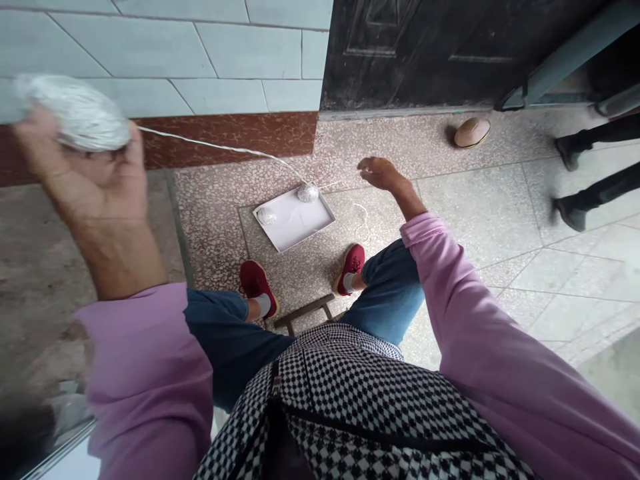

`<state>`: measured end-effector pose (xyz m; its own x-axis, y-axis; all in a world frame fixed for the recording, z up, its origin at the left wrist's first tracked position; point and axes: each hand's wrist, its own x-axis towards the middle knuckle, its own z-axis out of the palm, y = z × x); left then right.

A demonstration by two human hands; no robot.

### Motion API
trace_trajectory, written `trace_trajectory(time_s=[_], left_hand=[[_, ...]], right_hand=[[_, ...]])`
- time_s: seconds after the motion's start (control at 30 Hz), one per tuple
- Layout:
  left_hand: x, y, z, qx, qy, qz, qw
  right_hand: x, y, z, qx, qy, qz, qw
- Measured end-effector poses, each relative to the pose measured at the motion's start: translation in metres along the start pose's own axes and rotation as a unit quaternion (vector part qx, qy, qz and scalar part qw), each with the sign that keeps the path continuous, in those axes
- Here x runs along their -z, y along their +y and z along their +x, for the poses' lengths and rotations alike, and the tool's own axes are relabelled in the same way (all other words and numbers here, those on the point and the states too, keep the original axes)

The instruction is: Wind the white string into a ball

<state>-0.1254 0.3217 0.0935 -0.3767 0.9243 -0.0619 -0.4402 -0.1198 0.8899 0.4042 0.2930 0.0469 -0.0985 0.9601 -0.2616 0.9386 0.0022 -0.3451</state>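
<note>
A large ball of white yarn (pixel 83 113), slightly blurred, is gripped in my raised left hand (pixel 103 183) at the upper left, with the fingers around it. From it a white strand (pixel 215 142) runs down to a smaller ball of yarn (pixel 307 193) at the far corner of a shallow white box (pixel 305 227) on the floor. Another small ball (pixel 266 215) sits at the box's left end. My right hand (pixel 381 175) hovers to the right of the box, fingers loosely bent and apart, with nothing visible in them. A short strand near the smaller ball points towards it.
A loose piece of yarn (pixel 361 220) lies on the speckled floor right of the box. Pale wall tiles (pixel 250 53) and a dark door (pixel 410 60) stand ahead. A rounded tan object (pixel 471 133) rests by the door. Another person's dark shoes (pixel 570 212) are at the right.
</note>
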Motion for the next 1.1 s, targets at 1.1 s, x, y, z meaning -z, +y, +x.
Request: trace_trajectory(time_s=[1.1], left_hand=[[-0.067,-0.093,-0.102,0.168,-0.298,0.125,0.931]], right_hand=[[0.016,-0.168,-0.022,0.194,0.05,0.326,0.924]])
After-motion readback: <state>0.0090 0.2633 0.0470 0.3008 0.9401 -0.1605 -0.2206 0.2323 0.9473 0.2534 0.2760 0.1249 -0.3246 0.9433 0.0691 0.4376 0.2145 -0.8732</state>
